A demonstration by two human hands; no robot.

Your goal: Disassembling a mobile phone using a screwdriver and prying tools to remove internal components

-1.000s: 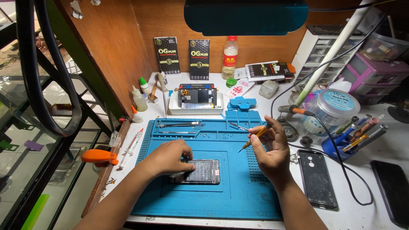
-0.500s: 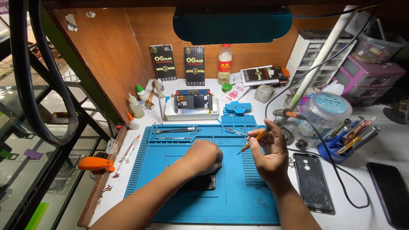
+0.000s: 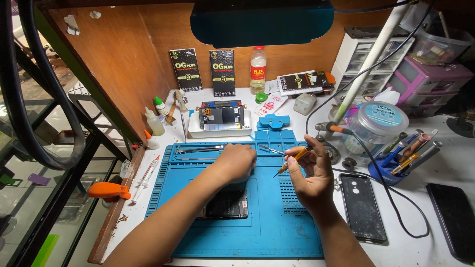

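Resting knuckles-up on the blue work mat [image 3: 307, 232], the left hand [image 3: 236, 162] is loosely curled; whether it holds anything cannot be told. Dark phone [image 3: 226, 204] lies just below it. Right hand [image 3: 309, 175] pinches an orange-handled screwdriver [image 3: 292, 161], tip tilted down-left.

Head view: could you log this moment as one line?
left hand: reaching over blue mat, beyond opened phone | right hand: holding orange-handled tool | black phone: right of mat

Two black upright packages [image 3: 204, 69] at back wall; red-labelled bottle [image 3: 258, 69] beside.
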